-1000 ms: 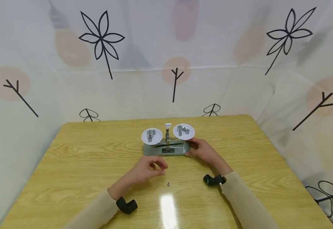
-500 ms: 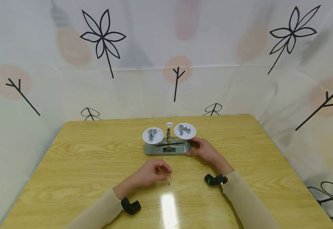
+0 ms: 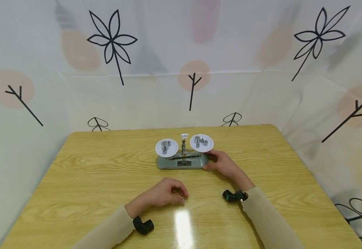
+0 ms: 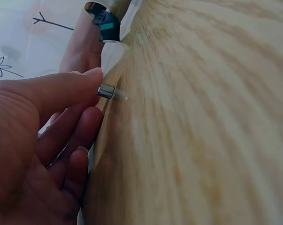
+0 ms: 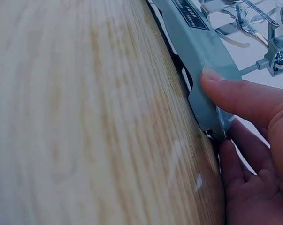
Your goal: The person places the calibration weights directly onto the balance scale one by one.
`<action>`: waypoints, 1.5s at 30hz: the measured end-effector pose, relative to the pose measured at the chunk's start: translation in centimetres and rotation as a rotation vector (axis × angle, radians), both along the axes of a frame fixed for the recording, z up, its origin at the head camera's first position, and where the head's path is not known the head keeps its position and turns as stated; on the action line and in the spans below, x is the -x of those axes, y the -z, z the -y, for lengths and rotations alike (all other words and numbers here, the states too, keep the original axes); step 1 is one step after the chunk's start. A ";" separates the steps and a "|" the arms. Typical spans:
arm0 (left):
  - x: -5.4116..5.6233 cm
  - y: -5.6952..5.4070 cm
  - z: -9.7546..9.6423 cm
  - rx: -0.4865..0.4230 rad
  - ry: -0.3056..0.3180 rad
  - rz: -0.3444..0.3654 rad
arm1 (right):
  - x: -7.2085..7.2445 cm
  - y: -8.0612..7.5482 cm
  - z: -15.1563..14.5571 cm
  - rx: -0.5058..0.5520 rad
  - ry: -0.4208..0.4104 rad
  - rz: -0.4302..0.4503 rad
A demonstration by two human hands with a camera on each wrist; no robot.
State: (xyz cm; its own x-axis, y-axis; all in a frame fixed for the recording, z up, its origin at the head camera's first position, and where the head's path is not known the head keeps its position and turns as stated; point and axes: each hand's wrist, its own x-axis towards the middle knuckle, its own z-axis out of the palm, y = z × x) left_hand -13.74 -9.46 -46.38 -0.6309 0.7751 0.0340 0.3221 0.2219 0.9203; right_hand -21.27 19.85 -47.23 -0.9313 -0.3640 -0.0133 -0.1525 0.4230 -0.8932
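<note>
In the head view a small metal weight [image 3: 184,199] shows at the thumb and fingertips of my left hand [image 3: 165,192]. The left wrist view has the same weight [image 4: 106,90] pinched at its top end, close over the tabletop. My right hand [image 3: 224,165] grips the right end of the grey-green balance scale [image 3: 184,163]. Its thumb [image 5: 240,96] lies on the front of the base and the other fingers curl behind the end. Several metal weights stand on the left white pan [image 3: 159,149] and several on the right pan [image 3: 209,146].
The wooden table [image 3: 106,162] runs back to a white cloth [image 3: 156,100] printed with plants. A bright light reflection [image 3: 183,224] lies on the tabletop in front of the left hand. Black wrist cameras sit on both forearms.
My left hand has moved right and toward the near edge, down to the small weight, and its fingertips have closed on it. The right hand has stayed on the scale's base.
</note>
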 end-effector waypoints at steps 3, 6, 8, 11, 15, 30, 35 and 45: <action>-0.1 0.1 -0.1 0.012 0.019 -0.029 | 0.0 0.0 0.0 0.011 0.001 0.006; 0.0 0.0 -0.1 0.029 0.036 -0.062 | 0.0 0.0 0.0 0.020 0.004 0.009; 0.1 0.0 -0.1 0.035 0.046 -0.070 | 0.0 0.0 0.0 0.030 0.006 0.009; 0.3 -0.1 -0.1 0.049 0.059 -0.081 | 0.0 0.0 0.0 0.040 0.007 0.007; 0.3 -0.1 0.1 0.052 0.072 -0.096 | -0.1 0.3 0.0 0.038 0.004 0.005; 0.3 0.5 0.2 -0.005 0.101 -0.131 | -0.3 0.1 0.1 0.029 0.005 -0.005; 0.4 0.5 0.2 -0.011 0.110 -0.131 | -0.2 0.2 0.1 0.019 0.006 0.005; 0.1 0.0 0.2 0.015 0.069 -0.072 | 0.0 0.4 0.0 0.031 0.000 -0.002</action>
State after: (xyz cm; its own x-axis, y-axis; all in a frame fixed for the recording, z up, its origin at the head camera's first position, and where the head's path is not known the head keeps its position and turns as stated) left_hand -13.89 -9.66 -46.36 -0.5723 0.8175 0.0653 0.4023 0.2105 0.8910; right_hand -21.29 19.85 -47.66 -0.9312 -0.3645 0.0001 -0.1547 0.3950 -0.9056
